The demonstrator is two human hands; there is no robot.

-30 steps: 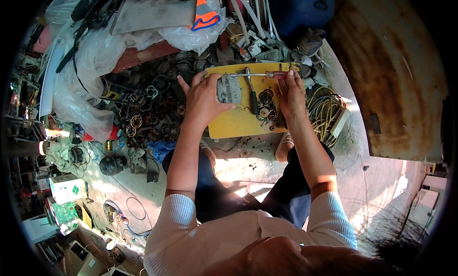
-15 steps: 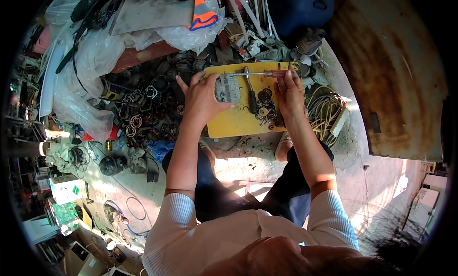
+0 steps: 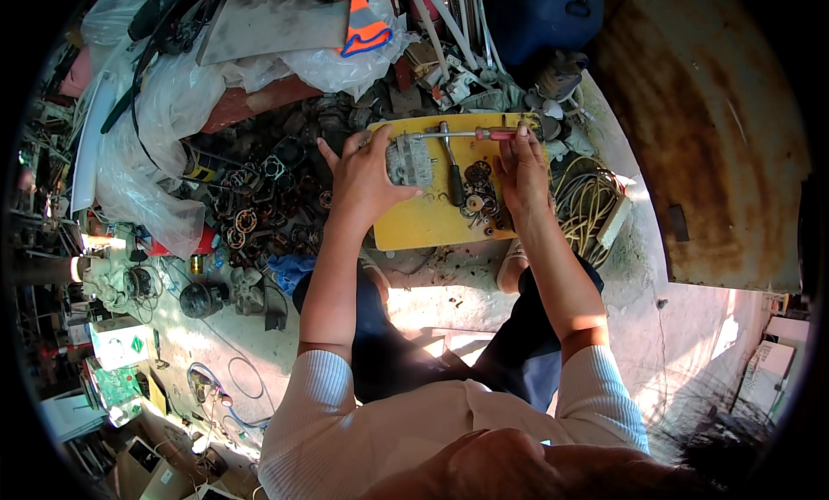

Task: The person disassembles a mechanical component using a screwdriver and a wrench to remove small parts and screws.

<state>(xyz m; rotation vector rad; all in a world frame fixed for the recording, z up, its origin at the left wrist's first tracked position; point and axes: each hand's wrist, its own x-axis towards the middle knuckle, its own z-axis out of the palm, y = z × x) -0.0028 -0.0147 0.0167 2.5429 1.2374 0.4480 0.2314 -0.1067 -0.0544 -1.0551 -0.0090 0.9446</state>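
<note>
My left hand [image 3: 361, 174] grips a grey finned metal motor housing [image 3: 410, 161], thumb at its near side and fingers around the far side. In my right hand [image 3: 523, 167] is the red handle of a screwdriver [image 3: 496, 134], held between thumb and fingers. Its shaft runs level to the left, and the tip meets the far end of the housing. Both are over a yellow board [image 3: 423, 228]. A hammer [image 3: 454, 172] with a dark handle lies on the board under the shaft. Small washers and round parts [image 3: 477, 189] are heaped beside my right wrist.
Dark copper-wound motor parts [image 3: 259, 198] pile up left of the board. Coiled yellowish cable [image 3: 587, 202] lies at its right. Clear plastic sheeting [image 3: 164, 146] covers things at far left; a blue container [image 3: 540, 21] stands behind. A rusty metal panel [image 3: 708, 137] rises at right.
Little differs. The board and housing have shifted very slightly, and the fingers of my right hand have moved a bit on the screwdriver handle.
</note>
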